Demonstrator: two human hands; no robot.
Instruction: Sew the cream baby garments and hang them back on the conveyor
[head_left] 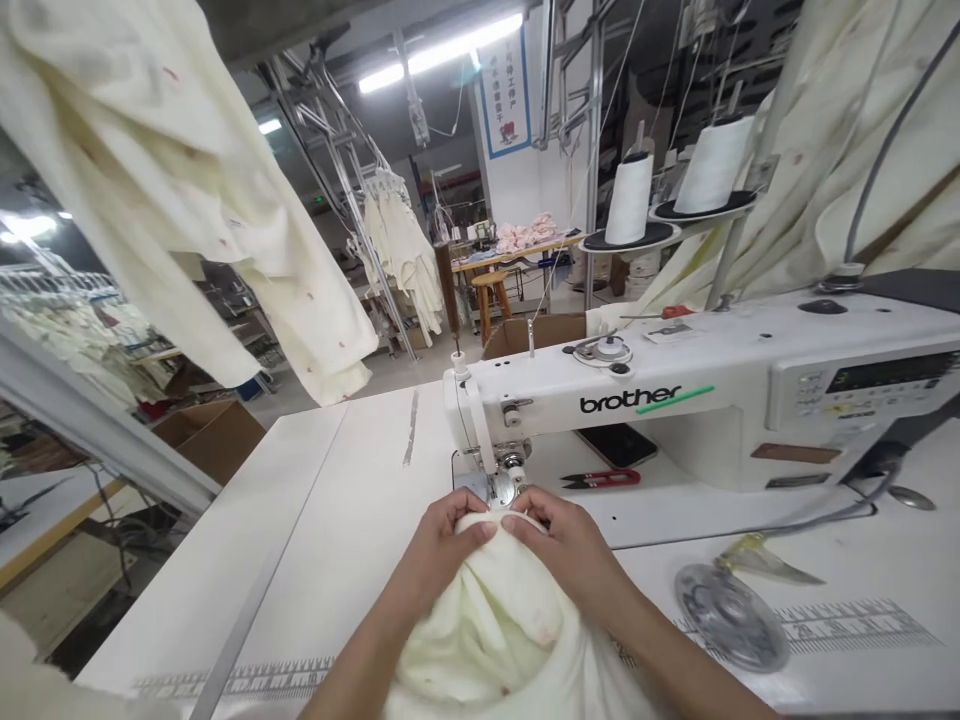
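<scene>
A cream garment (517, 610) with small faint marks lies bunched at the table's front, its upper edge raised close to the needle area of a white sewing machine (555, 390). My left hand (448, 535) pinches that edge between thumb and fingers on the left. Just to its right, my right hand (553, 535) pinches the same edge, the two thumbs almost meeting. The presser foot (496, 488) stands right behind my fingertips. Whether cloth lies under it cannot be made out.
Red-handled thread snips (600, 480) and a black phone (619, 445) lie under the machine arm. A clear round disc (729, 615) sits to the right. Thread cones (628, 200) stand behind the machine. A cream garment (195, 180) hangs at upper left. A cardboard box (210, 440) is beyond the table.
</scene>
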